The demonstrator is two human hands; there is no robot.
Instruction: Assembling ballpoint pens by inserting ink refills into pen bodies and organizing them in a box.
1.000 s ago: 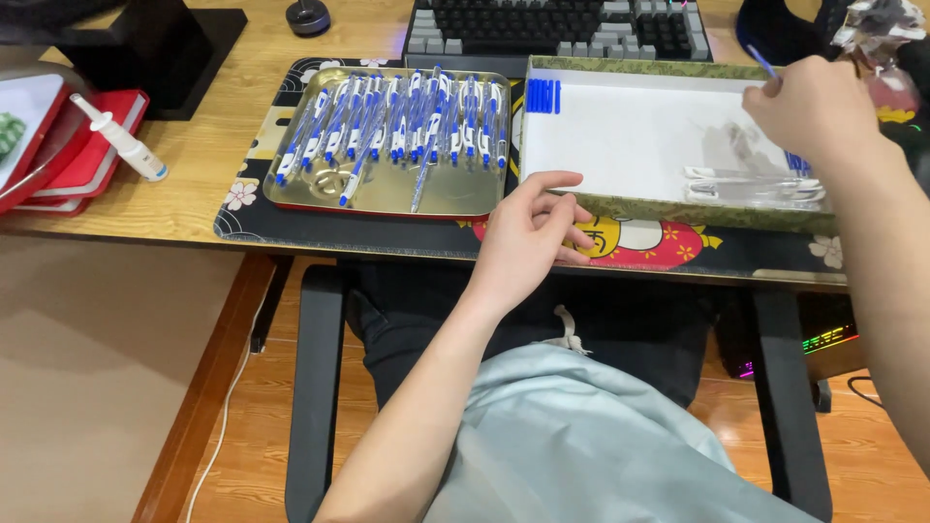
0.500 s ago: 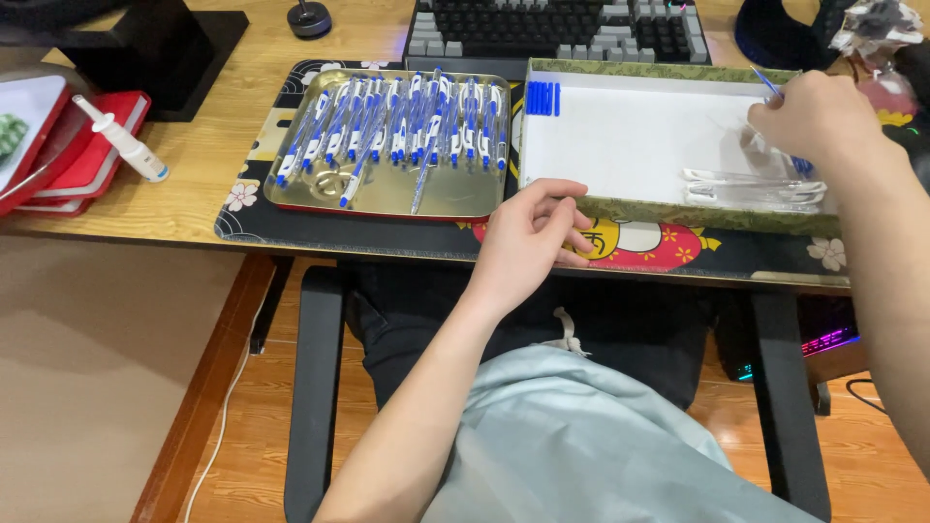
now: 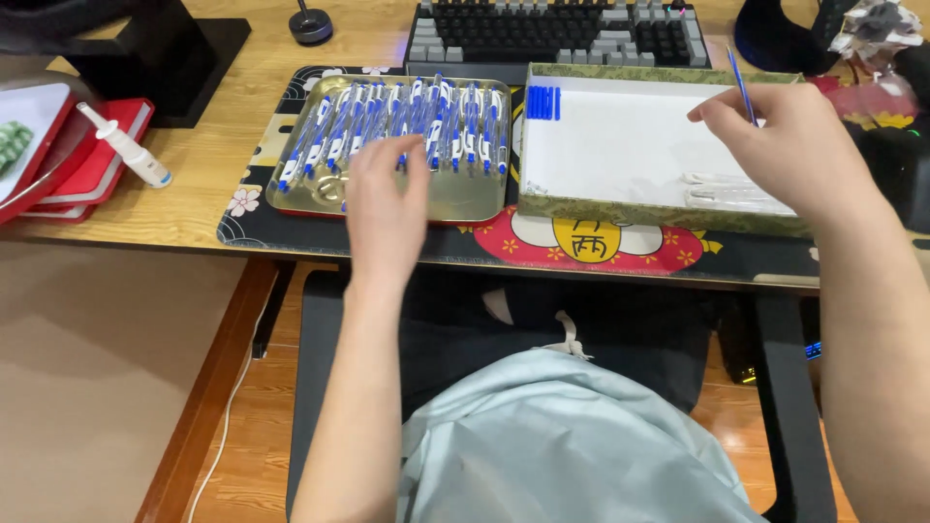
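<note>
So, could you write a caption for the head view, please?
Left hand reaches over gold metal tray of blue-and-white pens; right hand holds thin blue refill above white shallow box.

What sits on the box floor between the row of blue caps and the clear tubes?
Nothing: in the head view the white floor of the box is bare between the blue caps and the clear tubes.

The tray [image 3: 475, 199] of pens [image 3: 426, 121] sits at nine o'clock from my box [image 3: 659, 211]; keyboard [image 3: 557, 29] at twelve.
</note>
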